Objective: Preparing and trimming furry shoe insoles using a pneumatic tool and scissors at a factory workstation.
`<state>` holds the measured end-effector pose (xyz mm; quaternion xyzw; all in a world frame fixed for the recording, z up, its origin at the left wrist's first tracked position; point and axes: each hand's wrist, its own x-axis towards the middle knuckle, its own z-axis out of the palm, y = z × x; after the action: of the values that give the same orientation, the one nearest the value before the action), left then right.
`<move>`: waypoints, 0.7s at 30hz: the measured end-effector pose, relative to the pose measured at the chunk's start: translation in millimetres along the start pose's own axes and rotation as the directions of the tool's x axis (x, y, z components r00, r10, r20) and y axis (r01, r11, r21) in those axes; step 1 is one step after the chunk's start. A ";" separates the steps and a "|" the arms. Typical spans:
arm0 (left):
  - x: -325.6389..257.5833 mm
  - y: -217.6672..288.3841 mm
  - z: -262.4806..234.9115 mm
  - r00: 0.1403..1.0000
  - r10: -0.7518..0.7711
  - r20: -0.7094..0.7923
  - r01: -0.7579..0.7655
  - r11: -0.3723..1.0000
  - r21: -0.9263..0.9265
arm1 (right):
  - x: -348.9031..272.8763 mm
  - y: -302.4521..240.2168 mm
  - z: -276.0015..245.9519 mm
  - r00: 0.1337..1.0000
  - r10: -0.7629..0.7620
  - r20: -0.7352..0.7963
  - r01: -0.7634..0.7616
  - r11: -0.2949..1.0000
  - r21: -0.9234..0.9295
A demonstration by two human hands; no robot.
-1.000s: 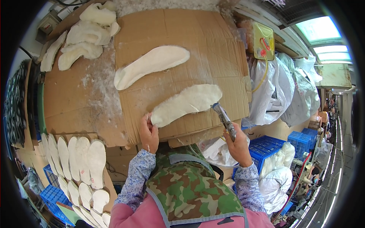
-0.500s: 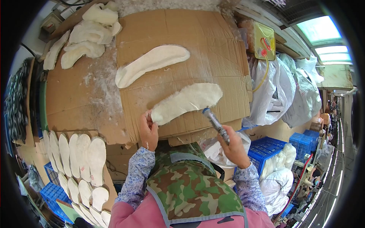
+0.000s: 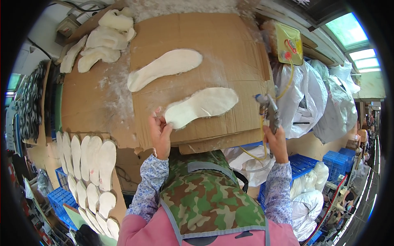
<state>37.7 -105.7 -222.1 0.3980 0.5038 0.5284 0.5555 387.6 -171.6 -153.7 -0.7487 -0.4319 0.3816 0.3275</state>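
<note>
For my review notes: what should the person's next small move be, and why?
Probably ease the tool leftward toward the near insole with the right hand. The tool's blue tip points roughly that way but sits apart, to the insole's right, while the left hand holds its left end against the cardboard.

Bright windows [image 3: 347,31] at upper right

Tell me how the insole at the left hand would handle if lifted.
The insole likely bends easily, since its surface shows slight creases. It is probably light, looking thin and fuzzy-edged. Its flat shape on the cardboard makes rolling seem unlikely.
</note>
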 end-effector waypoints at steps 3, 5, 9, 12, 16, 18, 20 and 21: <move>-3.8 43.7 17.3 1.000 0.024 -0.009 -0.025 0.999 -0.046 | 46.2 37.1 -14.8 0.971 -0.233 -0.060 0.194 0.907 -0.375; -11.7 80.2 25.6 1.000 -0.009 -0.023 0.006 0.992 -0.129 | 68.6 40.2 -1.6 0.942 -0.308 -0.133 0.205 0.843 -0.498; -33.9 134.5 20.5 0.995 0.070 -0.072 -0.081 0.983 -0.164 | 107.2 69.6 35.3 0.930 -0.311 -0.197 0.166 0.831 -0.531; -59.9 160.9 -2.2 0.983 0.076 -0.165 -0.110 0.971 -0.212 | 117.0 91.0 56.6 0.898 -0.417 -0.141 0.245 0.739 -0.628; -109.5 177.0 -54.6 0.928 0.097 -0.359 -0.162 0.974 -0.156 | 90.0 41.5 62.4 0.946 -0.306 -0.103 0.118 0.626 -0.771; -134.4 175.5 -79.4 0.857 0.155 -0.492 -0.209 0.976 -0.055 | 73.0 21.2 96.1 0.830 -0.556 0.044 0.474 0.663 -0.579; -160.6 184.0 -93.2 0.799 0.154 -0.581 -0.276 0.953 -0.127 | 37.0 -15.3 159.5 0.720 -0.578 0.385 0.647 0.759 -0.070; -175.1 180.6 -105.7 0.781 0.152 -0.606 -0.278 0.953 -0.119 | 9.1 -31.6 198.2 0.601 -0.556 0.574 0.558 0.806 0.197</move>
<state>-88.0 -265.6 -40.3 0.2105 0.5462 0.7340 0.3444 208.9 -118.5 -228.4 -0.4134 -0.7251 0.4787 0.2723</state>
